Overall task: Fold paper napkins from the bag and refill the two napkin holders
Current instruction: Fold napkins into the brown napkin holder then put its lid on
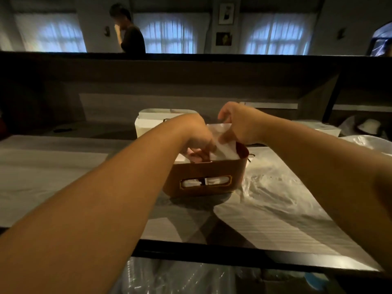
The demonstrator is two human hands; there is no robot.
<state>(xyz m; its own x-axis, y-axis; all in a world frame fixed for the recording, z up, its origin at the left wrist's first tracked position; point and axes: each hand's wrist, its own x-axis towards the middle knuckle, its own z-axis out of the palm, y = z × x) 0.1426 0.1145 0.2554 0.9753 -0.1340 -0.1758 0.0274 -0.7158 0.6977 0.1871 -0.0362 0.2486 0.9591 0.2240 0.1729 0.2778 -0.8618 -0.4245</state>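
Both grips, left hand [196,134] and right hand [237,124], on napkin [224,145] over brown holder [203,177].

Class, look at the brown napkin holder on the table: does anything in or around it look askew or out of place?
One white napkin sticks up tilted above the brown napkin holder, not yet seated; the right hand pinches it while the left hand reaches inside. Crumpled clear plastic lies beside it.

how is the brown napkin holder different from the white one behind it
The brown napkin holder stands nearer, with both hands at its open top; the white napkin holder sits behind it, untouched. The left hand reaches into the brown one while the right hand pinches a white napkin at its rim. The brown one's side cutout shows napkins inside; the white one's contents cannot be seen. Both are rounded-corner boxes on the same table.
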